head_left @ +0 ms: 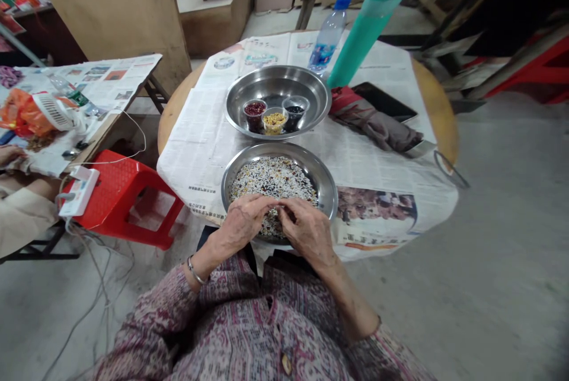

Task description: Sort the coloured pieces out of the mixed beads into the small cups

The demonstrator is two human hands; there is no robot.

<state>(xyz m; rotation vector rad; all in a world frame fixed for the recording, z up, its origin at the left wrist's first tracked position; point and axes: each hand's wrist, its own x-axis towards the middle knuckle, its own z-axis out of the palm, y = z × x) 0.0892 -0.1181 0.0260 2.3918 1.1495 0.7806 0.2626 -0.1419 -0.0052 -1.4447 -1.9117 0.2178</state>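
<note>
My left hand (247, 217) and my right hand (307, 228) meet at the fingertips over the near side of a steel basin (332, 191). That basin holds mixed grains (275, 176), mostly white with black, yellow and dark red ones among them. Both hands are closed, fingers pinched together; whatever is between the fingertips is too small to make out. Behind stands a second steel basin (306, 80) with three clear cups inside: one of dark red beans (255, 109), one of yellow kernels (274, 120) and one of black beans (295, 109).
Newspaper (191, 138) covers the round table. At its back are a water bottle (328, 37) and a tall green container (368, 28); a folded umbrella (377, 123) lies to the right. On the left, a red stool (124, 191) carries a power strip (80, 191); another person's arm (26, 191) is beyond.
</note>
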